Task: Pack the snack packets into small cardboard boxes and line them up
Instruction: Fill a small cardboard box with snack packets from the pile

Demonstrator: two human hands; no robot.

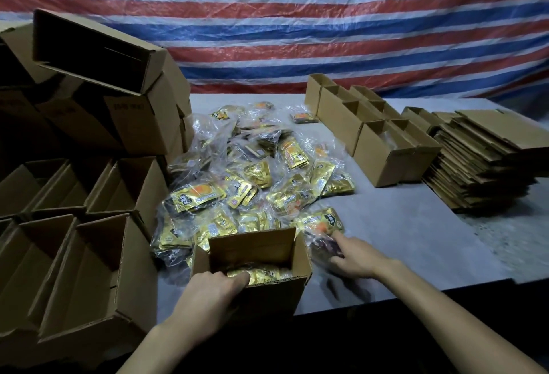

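Cardboard box (267,299) gripped by left hand (215,287), right hand (355,257) touching packet (320,221), grip unclear

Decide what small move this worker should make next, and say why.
Probably close the right hand on the bag of packets its fingers touch, beside the box, and lift it in. The left hand grips the box's near wall, and the box, open, shows few packets at its bottom; blur hides whether the right hand grips yet.
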